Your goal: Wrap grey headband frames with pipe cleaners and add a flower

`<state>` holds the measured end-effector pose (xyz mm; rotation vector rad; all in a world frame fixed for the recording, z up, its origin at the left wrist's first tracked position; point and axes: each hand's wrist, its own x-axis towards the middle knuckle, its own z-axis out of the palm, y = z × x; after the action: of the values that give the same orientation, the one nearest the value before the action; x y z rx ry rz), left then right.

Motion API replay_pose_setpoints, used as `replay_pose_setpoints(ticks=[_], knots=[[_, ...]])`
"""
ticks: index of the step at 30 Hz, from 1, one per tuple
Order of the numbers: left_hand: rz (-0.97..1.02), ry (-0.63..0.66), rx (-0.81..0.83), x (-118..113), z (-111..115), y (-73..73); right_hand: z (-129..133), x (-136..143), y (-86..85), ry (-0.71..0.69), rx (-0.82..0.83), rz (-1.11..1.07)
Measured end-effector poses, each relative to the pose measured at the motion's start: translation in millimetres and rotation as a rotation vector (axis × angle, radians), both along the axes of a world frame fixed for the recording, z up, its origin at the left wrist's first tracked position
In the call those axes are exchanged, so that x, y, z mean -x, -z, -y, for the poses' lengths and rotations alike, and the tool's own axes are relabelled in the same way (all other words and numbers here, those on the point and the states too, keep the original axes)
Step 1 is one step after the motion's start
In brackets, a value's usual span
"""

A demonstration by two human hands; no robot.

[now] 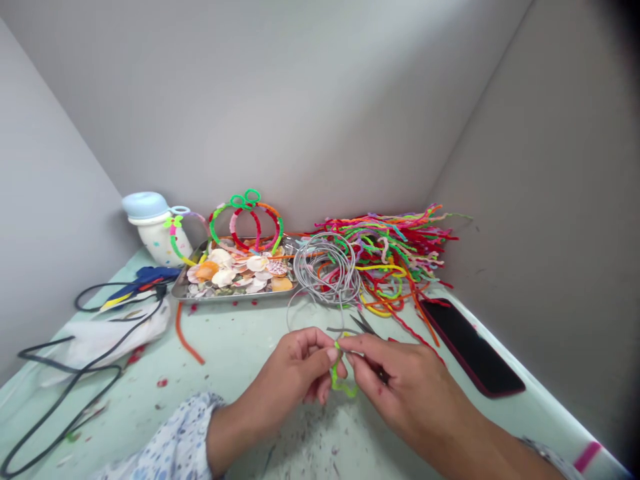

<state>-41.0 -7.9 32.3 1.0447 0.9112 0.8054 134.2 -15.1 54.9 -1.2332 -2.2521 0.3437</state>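
My left hand (305, 365) pinches a lime-green pipe cleaner (345, 387) between thumb and forefinger, near the middle of the table. From the other side my right hand (395, 373) grips the same pipe cleaner close to its upper end, the fingertips of both hands nearly touching. Its lower part hangs in a bent curve below the fingers. Just behind the hands lies a loose coil of grey wire (327, 270); one strand runs down toward my fingertips. Dark scissors (364, 325) lie partly hidden behind my right hand.
A metal tray (235, 298) of seashells holds pipe-cleaner hoops (257, 227). Right of it spreads a pile of coloured pipe cleaners (390, 243). A phone (473, 350) lies at the right edge. A white bottle (160, 233), blue-handled pliers (143, 281) and black cable (75, 367) are at left.
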Motion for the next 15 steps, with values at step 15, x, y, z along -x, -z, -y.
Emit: replay_pose_setpoints(ticks=[15], knots=[[0.004,-0.054,0.104,-3,1,1.3,4,3,16.3,-0.074,-0.352,0.132]])
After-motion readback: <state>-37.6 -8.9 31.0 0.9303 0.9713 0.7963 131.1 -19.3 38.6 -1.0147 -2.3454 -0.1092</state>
